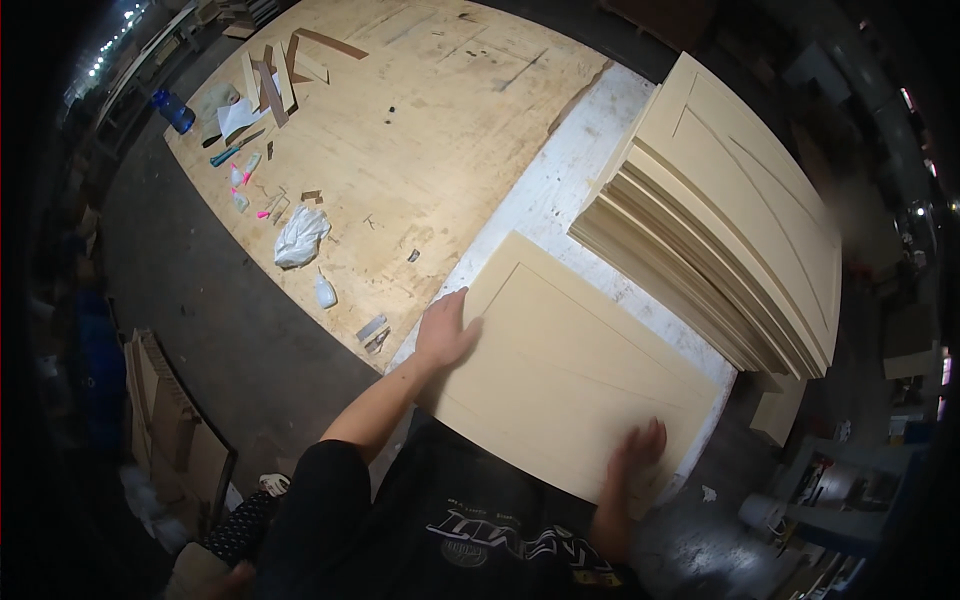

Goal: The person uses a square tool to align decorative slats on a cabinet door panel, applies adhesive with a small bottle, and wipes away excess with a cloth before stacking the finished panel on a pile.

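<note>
Looking down from my head, I have a flat tan panel (560, 370) with a routed rectangular groove lying on the white-painted end of the workbench (560, 190), tilted so one long edge runs toward my body. My left hand (445, 330) lies on the panel's left edge near its far corner, fingers spread flat on the face and the thumb at the rim, more pressing and steadying than gripping. My right hand (632, 455) rests on the near right corner, fingers curled over the edge closest to me, so the board sits between my two hands and right in front of my chest. I judge I hold it at opposite corners because a wide, thin sheet is easiest to control that way. Just beyond it, to the right, stands a stack of matching panels (720, 220), apart from mine. Further left, the bare plywood top (420, 110) carries a crumpled white bag (300, 236), a small bottle (325, 291) and wood offcuts (280, 75).
</note>
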{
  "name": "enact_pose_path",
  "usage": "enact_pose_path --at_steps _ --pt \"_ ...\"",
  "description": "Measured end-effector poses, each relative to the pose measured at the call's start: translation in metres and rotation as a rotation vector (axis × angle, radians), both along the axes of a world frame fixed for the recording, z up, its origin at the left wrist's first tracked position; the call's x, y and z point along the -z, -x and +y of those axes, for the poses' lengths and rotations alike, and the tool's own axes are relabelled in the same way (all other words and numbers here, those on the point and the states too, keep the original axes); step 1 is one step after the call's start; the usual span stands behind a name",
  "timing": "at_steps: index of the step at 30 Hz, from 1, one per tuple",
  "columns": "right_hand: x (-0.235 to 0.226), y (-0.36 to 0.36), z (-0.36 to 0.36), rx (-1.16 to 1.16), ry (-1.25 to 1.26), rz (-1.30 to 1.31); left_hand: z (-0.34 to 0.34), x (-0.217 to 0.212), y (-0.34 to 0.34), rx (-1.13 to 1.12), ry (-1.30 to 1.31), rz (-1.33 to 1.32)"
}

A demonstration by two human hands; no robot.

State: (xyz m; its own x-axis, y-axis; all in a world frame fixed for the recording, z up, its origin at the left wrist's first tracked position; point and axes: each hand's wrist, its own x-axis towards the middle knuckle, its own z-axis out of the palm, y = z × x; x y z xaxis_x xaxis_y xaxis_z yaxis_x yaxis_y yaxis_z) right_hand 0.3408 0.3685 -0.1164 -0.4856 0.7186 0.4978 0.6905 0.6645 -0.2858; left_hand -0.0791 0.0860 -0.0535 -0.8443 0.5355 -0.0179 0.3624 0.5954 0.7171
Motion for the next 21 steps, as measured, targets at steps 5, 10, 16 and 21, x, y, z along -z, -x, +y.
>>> enact_pose_path --at_steps 5,10,16,21 --pt "0.019 -0.123 -0.021 0.290 -0.378 -0.459 0.027 -0.011 0.005 -0.091 0.113 -0.053" --pt "-0.020 -0.086 -0.036 0.495 0.031 -0.276 0.020 0.005 0.015 -0.159 0.109 -0.172" --pt "-0.018 -0.084 -0.036 0.489 -0.043 -0.225 0.026 0.000 0.018 -0.180 0.112 -0.451" --pt "-0.019 -0.087 -0.031 0.494 -0.001 -0.232 0.024 0.001 0.012 -0.145 0.056 -0.395"
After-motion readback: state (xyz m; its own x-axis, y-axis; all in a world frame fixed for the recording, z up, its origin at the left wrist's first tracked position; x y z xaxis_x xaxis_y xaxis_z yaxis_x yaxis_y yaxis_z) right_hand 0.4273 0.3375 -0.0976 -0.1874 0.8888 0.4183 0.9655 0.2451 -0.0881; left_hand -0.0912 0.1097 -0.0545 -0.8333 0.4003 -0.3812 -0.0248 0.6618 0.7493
